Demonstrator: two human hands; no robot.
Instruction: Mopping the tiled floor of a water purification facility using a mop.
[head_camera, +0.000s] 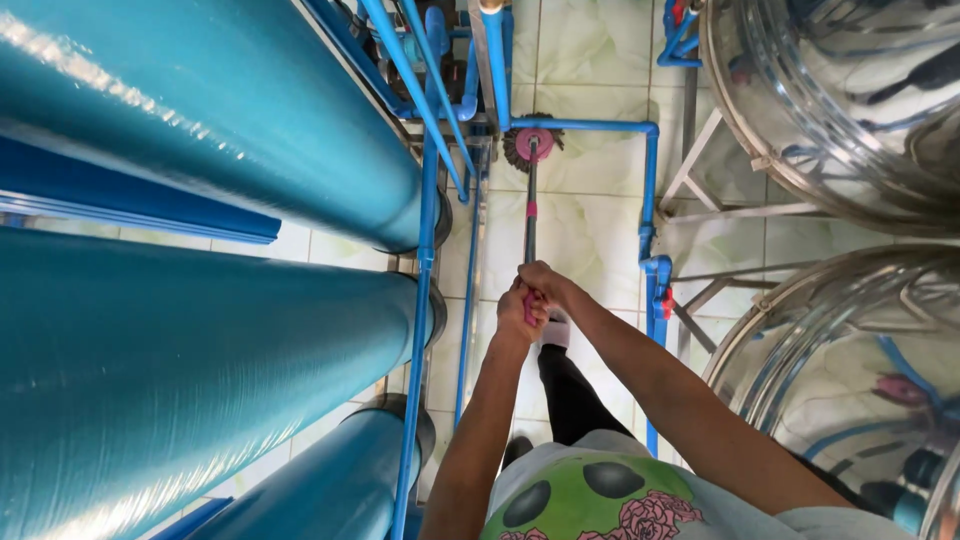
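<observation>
Both hands on the mop handle (530, 235) at centre, left hand (520, 315) just below right hand (543, 280), mop head (531, 145) at twelve o'clock on the floor (590, 240), cylinders (200, 330) at nine o'clock, tanks (850, 100) at three o'clock, pipes (650, 200) between.

Three big teal cylinder tanks (190, 110) fill the left side of the frame. Two shiny steel tanks (850, 100) stand at the right side, one upper and one lower. One mop (530, 145) with a pink head is at the top centre. Two hands, left hand (520, 315) and right hand (545, 282), are in the middle. One red valve handle (667, 300) is right of centre.
</observation>
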